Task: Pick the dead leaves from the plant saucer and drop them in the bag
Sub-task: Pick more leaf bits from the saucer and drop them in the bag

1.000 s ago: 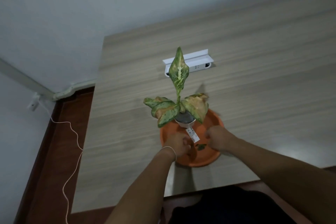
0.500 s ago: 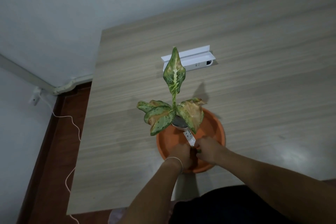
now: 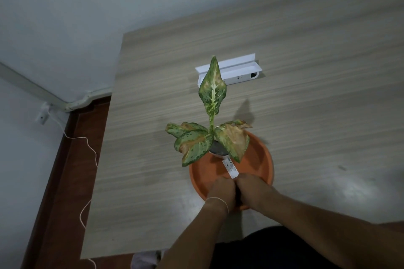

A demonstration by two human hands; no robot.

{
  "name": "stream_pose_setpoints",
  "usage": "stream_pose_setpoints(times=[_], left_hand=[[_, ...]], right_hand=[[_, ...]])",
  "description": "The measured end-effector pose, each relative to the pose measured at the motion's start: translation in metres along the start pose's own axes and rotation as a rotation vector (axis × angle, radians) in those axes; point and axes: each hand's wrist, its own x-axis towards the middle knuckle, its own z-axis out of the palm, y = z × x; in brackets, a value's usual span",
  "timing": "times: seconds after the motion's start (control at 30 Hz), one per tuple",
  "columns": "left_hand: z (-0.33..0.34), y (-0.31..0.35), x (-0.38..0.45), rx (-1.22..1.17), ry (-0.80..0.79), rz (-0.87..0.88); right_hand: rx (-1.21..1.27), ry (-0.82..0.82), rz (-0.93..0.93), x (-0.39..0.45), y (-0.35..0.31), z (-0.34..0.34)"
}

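Both hands, left (image 3: 220,190) and right (image 3: 253,189), press together over the near side of the saucer (image 3: 262,159), fingers curled downward; what they grip, and the leaves beneath, cannot be told. Best pinch lightly, lifting clear of the tag (image 3: 230,169) just beyond.

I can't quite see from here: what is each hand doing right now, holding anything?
Left hand: curled over the saucer; whether it holds anything cannot be told.
Right hand: same, contents hidden.

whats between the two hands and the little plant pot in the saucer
Head view: a white label tag slanting from the pot toward the left hand and right hand, over bare orange saucer.
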Motion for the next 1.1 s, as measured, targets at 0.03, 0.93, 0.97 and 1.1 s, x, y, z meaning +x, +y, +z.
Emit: stream_pose_setpoints(times=[0.03,0.93,0.97,1.1], left_hand=[[0.001,-0.001,0.000,-0.014,0.004,-0.011],[-0.002,-0.164,-0.134,-0.661,0.474,-0.566],[0.003,-0.179,-0.150,-0.676,0.499,-0.604],[0.028,-0.234,-0.219,-0.750,0.596,-0.751]], right_hand=[[-0.008,-0.005,-0.003,0.001,0.001,0.001],[0.277,0.173,-0.234,0.022,-0.175,0.012],[0.270,0.148,-0.260,0.022,-0.192,0.017],[0.215,0.036,-0.403,0.023,-0.263,0.041]])
